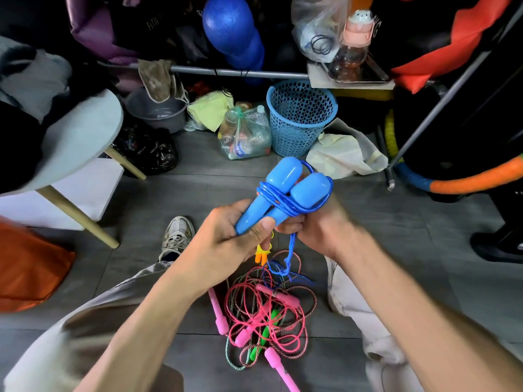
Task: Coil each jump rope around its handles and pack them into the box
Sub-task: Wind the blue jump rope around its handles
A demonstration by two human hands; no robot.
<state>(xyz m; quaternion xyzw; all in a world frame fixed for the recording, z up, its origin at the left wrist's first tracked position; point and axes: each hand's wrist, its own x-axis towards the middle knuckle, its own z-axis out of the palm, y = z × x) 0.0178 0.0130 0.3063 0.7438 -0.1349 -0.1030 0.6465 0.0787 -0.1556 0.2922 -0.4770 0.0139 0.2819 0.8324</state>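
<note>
Both forearms reach forward from the bottom corners and meet above the grey floor (pixel 198 154). Left hand (pixel 223 236) wraps its fingers around the lower ends of two blue jump-rope handles (pixel 278 190), thumb on top. Right hand (pixel 308 222) pinches the blue cord (pixel 294 205) coiled around them; its loose tail hangs toward a tangled pile of pink and green jump ropes (pixel 266 318) between the knees.

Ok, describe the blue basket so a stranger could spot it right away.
Look at the grey floor past the hands, under the metal rail. The basket stands upright right of a bag of bottles. It alone is light blue plastic with holes all over.
</note>
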